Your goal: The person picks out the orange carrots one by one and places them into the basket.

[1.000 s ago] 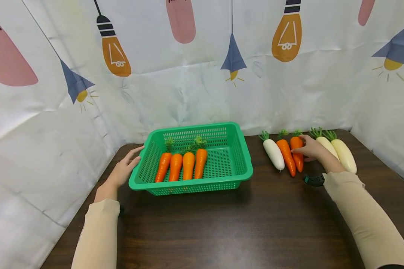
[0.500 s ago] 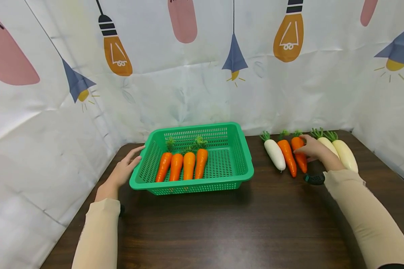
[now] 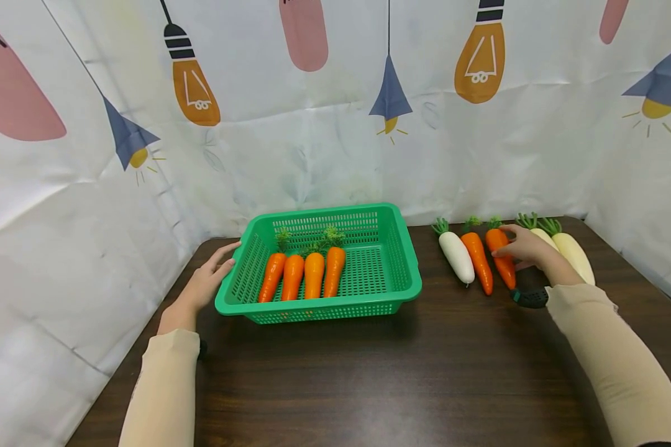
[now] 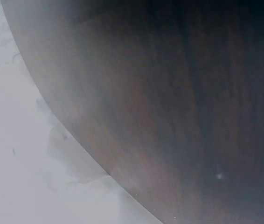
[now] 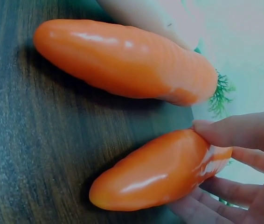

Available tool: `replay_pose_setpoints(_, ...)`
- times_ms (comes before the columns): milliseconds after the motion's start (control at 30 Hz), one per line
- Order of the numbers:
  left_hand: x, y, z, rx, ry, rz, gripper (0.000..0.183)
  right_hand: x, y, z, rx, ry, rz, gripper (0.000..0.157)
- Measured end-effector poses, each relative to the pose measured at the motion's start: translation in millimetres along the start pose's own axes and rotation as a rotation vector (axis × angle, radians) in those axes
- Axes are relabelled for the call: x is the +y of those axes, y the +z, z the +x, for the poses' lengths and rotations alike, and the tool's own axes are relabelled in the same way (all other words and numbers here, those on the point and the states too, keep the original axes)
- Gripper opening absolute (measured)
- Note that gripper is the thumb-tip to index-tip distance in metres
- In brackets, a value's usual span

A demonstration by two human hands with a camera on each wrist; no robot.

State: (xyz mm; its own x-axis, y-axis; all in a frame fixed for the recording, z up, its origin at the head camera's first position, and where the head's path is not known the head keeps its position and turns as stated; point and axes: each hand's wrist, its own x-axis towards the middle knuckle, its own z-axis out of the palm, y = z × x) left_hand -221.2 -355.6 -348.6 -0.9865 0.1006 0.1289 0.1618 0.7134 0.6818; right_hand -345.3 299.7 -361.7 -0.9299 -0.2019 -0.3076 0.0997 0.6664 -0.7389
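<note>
Basket (image 3: 324, 305) on the tabletop (image 3: 341, 372), four carrots (image 3: 313, 276) inside toward nine o'clock. At its three o'clock, in order outward: radish (image 3: 456, 256), two carrots (image 3: 478, 262), two radishes (image 3: 575, 256). Curtain (image 3: 335, 155) behind, at twelve o'clock.

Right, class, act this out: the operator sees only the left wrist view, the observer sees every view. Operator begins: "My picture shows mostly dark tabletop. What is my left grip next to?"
Observer: Your left grip is at the left side of a green basket.
Operator: What is inside it?
Observer: Four orange carrots, side by side.
Operator: And my right grip?
Observer: It holds another carrot, outside the basket.
</note>
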Motion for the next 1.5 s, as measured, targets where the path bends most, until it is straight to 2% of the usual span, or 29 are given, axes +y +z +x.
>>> replay_pose_setpoints(300,-1.5,1.0,0.6,-0.002,-0.002,0.002,0.057,4.8,-2.5,-8.0,-0.002,-0.013,0.035,0.089)
replay_pose_setpoints(667,-4.7,0.0,2.6,-0.012,-0.011,0.000,0.058,1.6,-7.8,-23.1,0.034,-0.085,0.022,0.090)
replay_pose_setpoints(1500,-6.2,0.1,3.5,-0.007,-0.002,-0.017,0.058,-26.4,-14.0,-50.7,0.033,-0.172,0.068,0.089)
